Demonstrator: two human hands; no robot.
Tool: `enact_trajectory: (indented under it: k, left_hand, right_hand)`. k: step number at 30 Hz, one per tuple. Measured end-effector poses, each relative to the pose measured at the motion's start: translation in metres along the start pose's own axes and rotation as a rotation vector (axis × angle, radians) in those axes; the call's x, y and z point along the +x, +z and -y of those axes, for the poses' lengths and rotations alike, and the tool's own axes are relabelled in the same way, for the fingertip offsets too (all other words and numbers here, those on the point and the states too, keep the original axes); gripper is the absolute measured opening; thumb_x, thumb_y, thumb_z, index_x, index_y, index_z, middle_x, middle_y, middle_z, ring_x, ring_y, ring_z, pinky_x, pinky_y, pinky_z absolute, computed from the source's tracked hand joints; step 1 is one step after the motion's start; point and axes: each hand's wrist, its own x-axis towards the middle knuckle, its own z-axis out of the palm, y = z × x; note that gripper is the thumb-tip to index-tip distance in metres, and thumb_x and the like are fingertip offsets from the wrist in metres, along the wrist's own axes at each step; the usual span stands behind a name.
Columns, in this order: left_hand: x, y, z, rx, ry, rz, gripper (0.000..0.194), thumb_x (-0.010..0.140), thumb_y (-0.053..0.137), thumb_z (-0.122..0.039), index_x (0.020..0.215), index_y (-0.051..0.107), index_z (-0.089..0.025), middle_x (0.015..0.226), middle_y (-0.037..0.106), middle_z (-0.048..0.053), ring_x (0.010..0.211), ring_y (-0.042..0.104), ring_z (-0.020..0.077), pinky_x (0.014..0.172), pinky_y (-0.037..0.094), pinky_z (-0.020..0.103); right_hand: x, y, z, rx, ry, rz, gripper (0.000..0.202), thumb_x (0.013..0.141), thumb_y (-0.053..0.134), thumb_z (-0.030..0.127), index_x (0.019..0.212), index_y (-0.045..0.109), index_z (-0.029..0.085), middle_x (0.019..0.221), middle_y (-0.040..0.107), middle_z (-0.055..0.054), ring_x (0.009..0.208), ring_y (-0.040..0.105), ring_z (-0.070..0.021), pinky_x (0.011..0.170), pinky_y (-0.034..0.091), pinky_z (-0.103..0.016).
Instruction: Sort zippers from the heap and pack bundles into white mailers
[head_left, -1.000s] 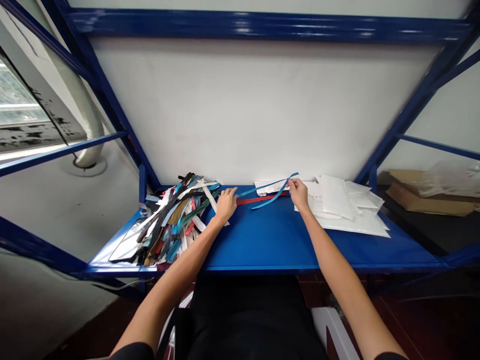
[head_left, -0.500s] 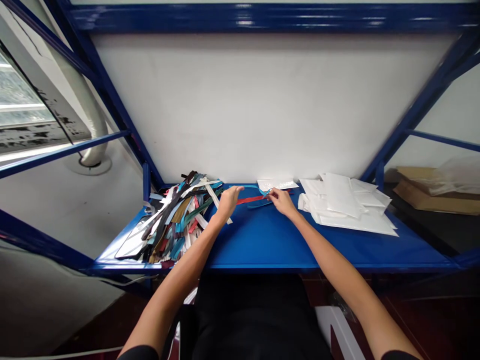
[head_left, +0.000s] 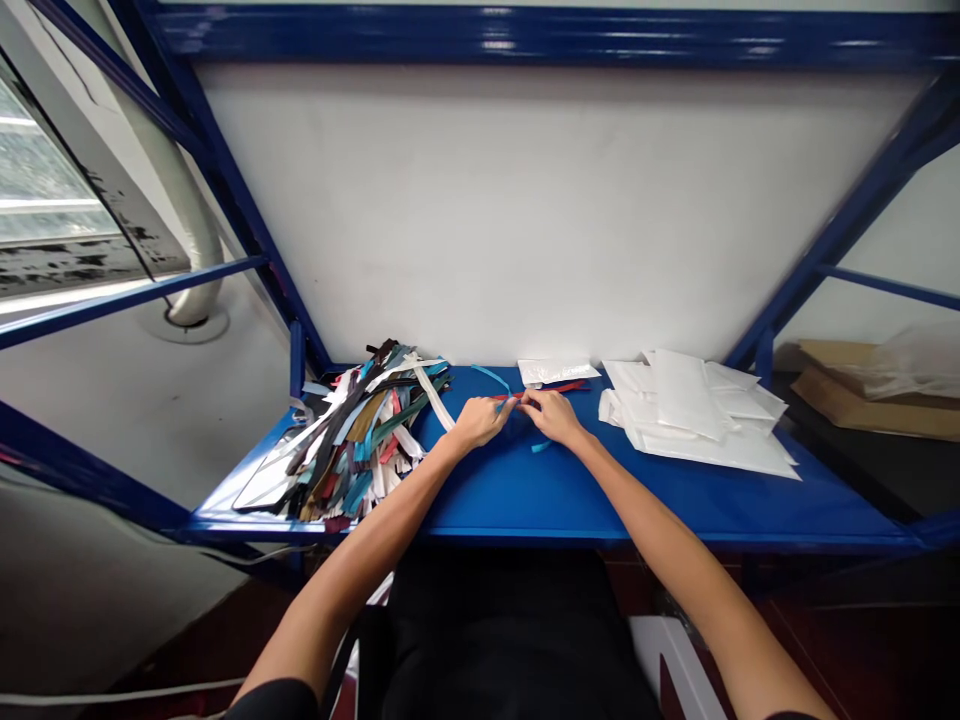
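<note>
My left hand (head_left: 480, 421) is closed in a pinch on a light-blue zipper (head_left: 491, 376), just above the middle of the blue table. Almost touching it, my right hand (head_left: 553, 414) pinches the same zipper, whose loose tail hangs out below the fingers. Part of the blue strip is hidden by the hands. A red zipper (head_left: 568, 387) lies flat on the table behind the fingers, partly covered. To the left of my left hand is a tangled heap of zippers (head_left: 367, 430) in many colours, with a white zipper (head_left: 435, 398) sticking out toward my wrist.
A small white packet (head_left: 559, 371) lies against the back wall. White padded envelopes (head_left: 694, 410) are stacked on the right of the blue table (head_left: 525, 500). Blue frame posts rise at both sides. Beyond the right post sits a cardboard box (head_left: 870, 400) with clear plastic.
My hands have come together from apart, the left moving right and nearer to me. The blue zipper, stretched between them before, now bends at my fingertips. More of the red zipper shows at right.
</note>
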Motion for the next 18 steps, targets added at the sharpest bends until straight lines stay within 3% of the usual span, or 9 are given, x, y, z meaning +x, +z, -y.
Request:
enact_trajectory:
  k: [5,9,12,14,18]
  left_hand:
    - [0.003,-0.033,0.017,0.093,-0.115,-0.169,0.072,0.114,0.028,-0.052,0.062,0.066,-0.021,0.066,0.068,0.012,0.077,0.072,0.0274,0.082,0.047,0.036]
    - [0.007,-0.042,0.026,0.159,-0.172,-0.193,0.057,0.111,0.04,-0.048,0.073,0.071,-0.02,0.073,0.071,0.013,0.092,0.073,0.0327,0.088,0.05,0.04]
    - [0.009,-0.049,0.029,0.214,-0.153,-0.192,0.034,0.104,0.058,-0.048,0.103,0.076,-0.019,0.111,0.077,0.017,0.121,0.065,0.038,0.101,0.049,0.045]
    - [0.009,-0.063,0.036,0.316,-0.169,-0.276,0.035,0.103,0.06,-0.046,0.122,0.073,-0.018,0.136,0.069,0.019,0.138,0.053,0.0395,0.113,0.042,0.049]
    - [-0.001,-0.106,0.066,0.513,-0.449,-0.532,0.038,0.107,0.049,-0.032,0.134,0.069,-0.016,0.15,0.06,0.02,0.146,0.042,0.0405,0.12,0.034,0.056]
  right_hand:
    - [0.007,-0.047,-0.044,-0.176,0.241,-0.117,0.017,0.104,0.059,0.029,0.1,0.075,0.023,0.1,0.08,-0.009,0.091,0.069,-0.0265,0.072,0.04,-0.031]
    - [-0.001,-0.075,-0.075,-0.281,0.393,-0.101,0.017,0.104,0.059,0.028,0.099,0.074,0.021,0.097,0.078,-0.011,0.089,0.069,-0.0267,0.073,0.041,-0.031]
    - [-0.006,-0.078,-0.082,-0.33,0.405,-0.029,0.012,0.103,0.063,0.024,0.1,0.074,0.02,0.099,0.079,-0.01,0.091,0.07,-0.0256,0.073,0.041,-0.031]
    - [-0.007,-0.075,-0.08,-0.351,0.382,0.009,0.011,0.102,0.065,0.021,0.108,0.074,0.02,0.105,0.079,-0.01,0.097,0.071,-0.0257,0.075,0.042,-0.03]
    - [-0.005,-0.066,-0.071,-0.367,0.332,0.041,0.025,0.101,0.067,0.018,0.126,0.07,0.019,0.12,0.078,-0.012,0.106,0.072,-0.0273,0.078,0.044,-0.031]
